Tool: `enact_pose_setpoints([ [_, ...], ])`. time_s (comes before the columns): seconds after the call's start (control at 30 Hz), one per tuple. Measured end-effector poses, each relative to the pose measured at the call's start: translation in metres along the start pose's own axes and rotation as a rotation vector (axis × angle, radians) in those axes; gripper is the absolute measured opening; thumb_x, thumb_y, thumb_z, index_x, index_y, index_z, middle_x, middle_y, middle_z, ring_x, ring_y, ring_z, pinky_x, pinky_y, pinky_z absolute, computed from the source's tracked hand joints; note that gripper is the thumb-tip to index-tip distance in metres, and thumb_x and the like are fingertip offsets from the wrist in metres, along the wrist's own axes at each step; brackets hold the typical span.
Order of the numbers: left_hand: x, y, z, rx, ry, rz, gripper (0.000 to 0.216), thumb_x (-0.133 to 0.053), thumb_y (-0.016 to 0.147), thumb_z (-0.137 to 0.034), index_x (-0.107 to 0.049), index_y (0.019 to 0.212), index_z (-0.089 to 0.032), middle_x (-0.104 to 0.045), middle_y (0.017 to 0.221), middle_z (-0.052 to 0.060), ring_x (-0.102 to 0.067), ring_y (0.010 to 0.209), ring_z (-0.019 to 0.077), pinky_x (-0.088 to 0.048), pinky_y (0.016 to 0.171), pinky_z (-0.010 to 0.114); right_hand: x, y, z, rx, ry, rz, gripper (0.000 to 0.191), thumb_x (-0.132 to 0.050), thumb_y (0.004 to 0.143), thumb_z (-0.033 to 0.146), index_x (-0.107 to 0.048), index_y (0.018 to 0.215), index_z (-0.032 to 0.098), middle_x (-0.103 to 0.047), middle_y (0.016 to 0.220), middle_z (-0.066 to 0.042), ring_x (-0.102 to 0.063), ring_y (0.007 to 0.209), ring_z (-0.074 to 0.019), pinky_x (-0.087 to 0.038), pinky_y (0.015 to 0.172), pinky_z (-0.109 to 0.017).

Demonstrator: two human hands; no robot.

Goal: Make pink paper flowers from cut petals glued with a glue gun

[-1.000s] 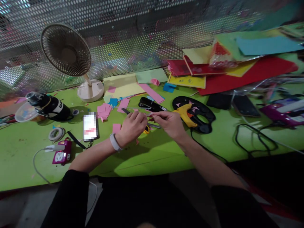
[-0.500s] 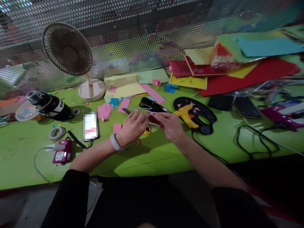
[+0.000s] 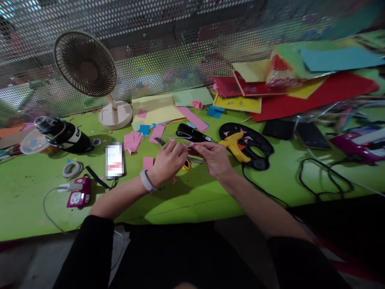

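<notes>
Both my hands meet over the middle of the green table, fingertips nearly touching. My right hand (image 3: 215,159) pinches a small pale pink piece of paper (image 3: 190,145) between thumb and fingers. My left hand (image 3: 171,160), a grey band on its wrist, is closed at the left end of that piece; what its fingers hold is hidden. A dark flat tip (image 3: 160,141) sticks out behind the left hand. Partly covered below the hands lie scissors with a yellow handle (image 3: 186,165). Beyond them is a black stapler (image 3: 194,132). Right of my right hand, a yellow glue gun (image 3: 235,147) rests on a black palette-shaped pad (image 3: 261,139).
Pink paper scraps (image 3: 132,141) lie left of the hands, near a phone (image 3: 114,160), a tape roll (image 3: 72,169) and a purple power socket (image 3: 79,192). A fan (image 3: 116,115) and a black bottle (image 3: 67,136) stand behind. Coloured sheets (image 3: 319,96) pile up at right; a cable (image 3: 264,192) runs forward.
Almost nothing differs. The fingertips have shifted very slightly around the small pink piece, and the camera view has moved a little.
</notes>
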State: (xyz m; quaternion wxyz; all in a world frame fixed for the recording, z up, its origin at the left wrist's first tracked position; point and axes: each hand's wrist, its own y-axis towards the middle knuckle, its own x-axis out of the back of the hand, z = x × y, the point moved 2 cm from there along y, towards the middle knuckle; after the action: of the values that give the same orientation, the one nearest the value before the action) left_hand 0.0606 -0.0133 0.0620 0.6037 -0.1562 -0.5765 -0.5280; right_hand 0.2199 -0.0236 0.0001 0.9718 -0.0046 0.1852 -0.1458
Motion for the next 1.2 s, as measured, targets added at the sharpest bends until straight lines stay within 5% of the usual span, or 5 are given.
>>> enact_pose_setpoints([
  [0.33,-0.020,0.007,0.020,0.217,-0.259,-0.129,0.022,-0.049,0.100,-0.027,-0.069,0.099,-0.017,-0.063,0.081,0.005,-0.059,0.074,0.0155,-0.046,0.063,0.027,0.016,-0.018,0.019,0.090,-0.423,0.210,0.025,-0.078,0.072,0.043,-0.075,0.080,0.020,-0.076,0.078,-0.004,-0.071,0.069,-0.0188,-0.061,0.068,-0.034],
  [0.63,-0.015,0.013,0.001,0.066,-0.264,-0.173,0.020,-0.050,0.097,-0.016,-0.069,0.096,-0.014,-0.064,0.082,0.008,-0.059,0.078,0.0173,-0.050,0.070,0.029,0.010,-0.009,0.032,0.203,-0.596,0.185,0.052,-0.053,0.088,0.069,-0.058,0.069,0.021,-0.063,0.062,-0.001,-0.059,0.056,-0.0129,-0.048,0.052,-0.024],
  [0.83,-0.019,0.018,0.011,0.317,-0.859,-0.151,0.015,-0.064,0.091,-0.025,-0.076,0.092,-0.017,-0.070,0.079,0.007,-0.063,0.073,0.0142,-0.052,0.065,0.026,0.005,-0.011,0.024,0.286,-0.483,0.205,0.047,-0.057,0.086,0.067,-0.057,0.073,0.022,-0.063,0.064,0.000,-0.060,0.058,-0.0139,-0.051,0.054,-0.026],
  [1.0,-0.031,0.022,0.032,0.434,-1.312,0.120,0.021,-0.075,0.081,-0.035,-0.077,0.084,-0.015,-0.073,0.072,0.006,-0.061,0.059,0.0101,-0.048,0.053,0.022,0.016,-0.015,0.032,0.241,-0.496,0.407,0.042,-0.061,0.087,0.060,-0.060,0.073,0.021,-0.066,0.066,-0.001,-0.061,0.059,-0.0134,-0.052,0.057,-0.027],
  [1.2,-0.038,0.019,0.056,0.528,-1.302,0.114,0.026,-0.072,0.082,-0.037,-0.077,0.093,-0.014,-0.076,0.082,0.008,-0.065,0.066,0.0115,-0.051,0.060,0.024,0.042,-0.044,0.050,0.190,-0.765,0.739,0.035,-0.053,0.096,0.048,-0.075,0.093,0.021,-0.076,0.084,-0.006,-0.069,0.074,-0.0169,-0.054,0.070,-0.031],
])
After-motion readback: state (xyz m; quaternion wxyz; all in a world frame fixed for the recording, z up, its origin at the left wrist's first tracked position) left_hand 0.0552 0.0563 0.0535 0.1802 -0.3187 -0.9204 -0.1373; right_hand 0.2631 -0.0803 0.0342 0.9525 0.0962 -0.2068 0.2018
